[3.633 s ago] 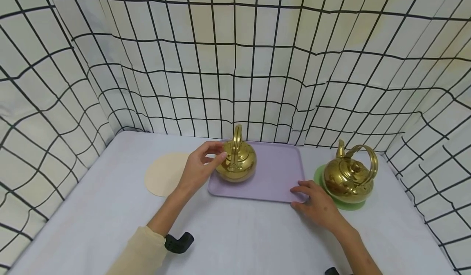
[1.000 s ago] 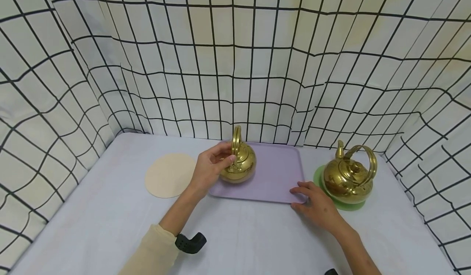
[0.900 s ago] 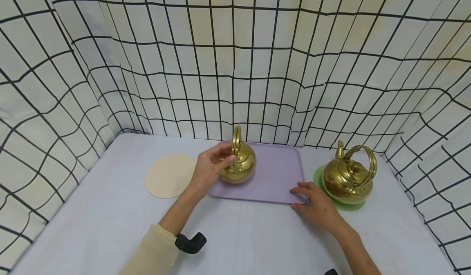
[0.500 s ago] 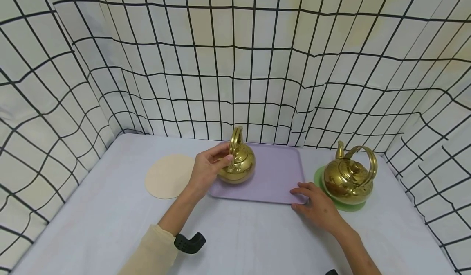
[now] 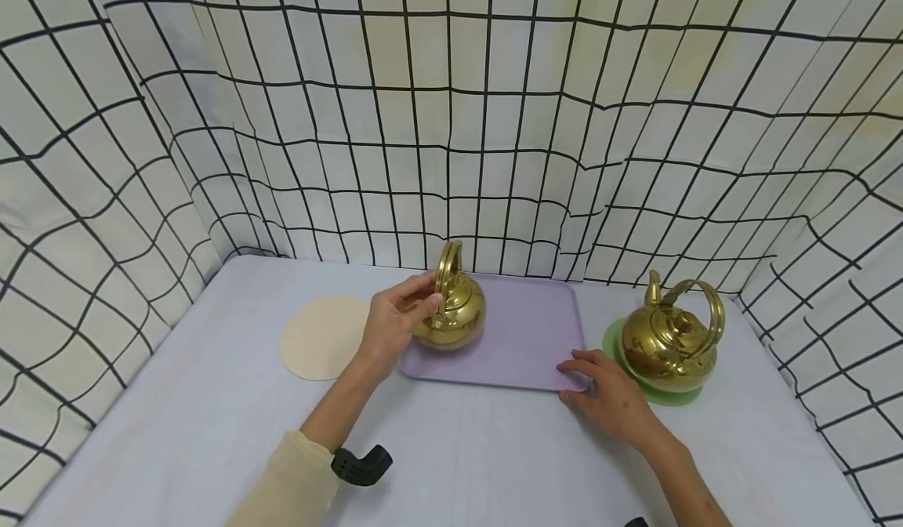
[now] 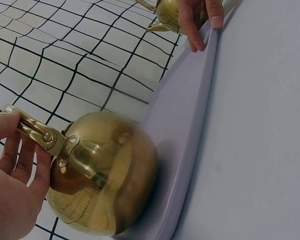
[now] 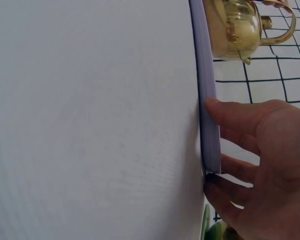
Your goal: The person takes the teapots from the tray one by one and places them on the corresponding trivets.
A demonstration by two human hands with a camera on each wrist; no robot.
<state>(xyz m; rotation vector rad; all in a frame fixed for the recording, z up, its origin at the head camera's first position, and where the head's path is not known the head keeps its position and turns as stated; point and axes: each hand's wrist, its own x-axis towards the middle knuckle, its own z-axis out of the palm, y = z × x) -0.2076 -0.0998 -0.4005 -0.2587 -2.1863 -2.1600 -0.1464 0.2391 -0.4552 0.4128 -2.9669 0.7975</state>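
A brass kettle (image 5: 455,315) (image 6: 105,175) (image 7: 235,27) is at the left end of a lilac tray (image 5: 529,339) (image 6: 190,130) (image 7: 206,100). It leans slightly left. My left hand (image 5: 395,323) (image 6: 10,185) grips its upright handle, with the fingers round the bar. My right hand (image 5: 607,397) (image 7: 260,165) (image 6: 200,20) holds the tray's near right corner, thumb on top and fingers along the edge. Whether the kettle's base touches the tray is unclear.
A second brass kettle (image 5: 670,339) stands on a green round mat (image 5: 666,396) right of the tray. A beige round mat (image 5: 320,347) lies left of it. Checked cloth walls (image 5: 451,119) close in the white table (image 5: 458,464) on three sides.
The left hand went from touching the kettle's side to gripping its handle. Kettle and hand then shifted slightly left. The right hand and tray have stayed put.
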